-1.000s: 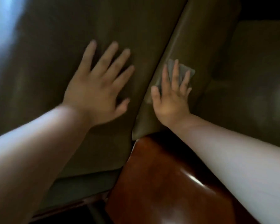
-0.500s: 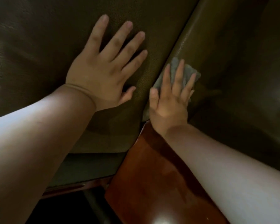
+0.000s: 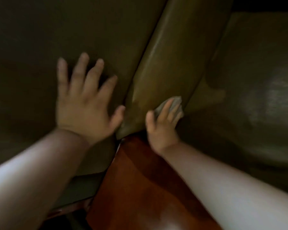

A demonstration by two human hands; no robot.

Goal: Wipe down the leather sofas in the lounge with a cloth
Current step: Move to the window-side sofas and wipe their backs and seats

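Note:
An olive-brown leather sofa fills the view, with a padded leather armrest running up the middle. My right hand presses a small grey cloth flat against the lower right side of that armrest, fingers straight over the cloth. Only the cloth's far edge shows past my fingertips. My left hand lies spread on the leather side panel to the left of the armrest, fingers straight and apart. The frame is blurred.
A glossy red-brown wooden arm end juts out below the armrest, between my forearms. To the right lies the seat cushion with a pale sheen. A dark gap shows at the bottom left.
My right hand has slid the cloth down and to the right side of the armrest. My left hand sits lower in view than before, and the view has shifted.

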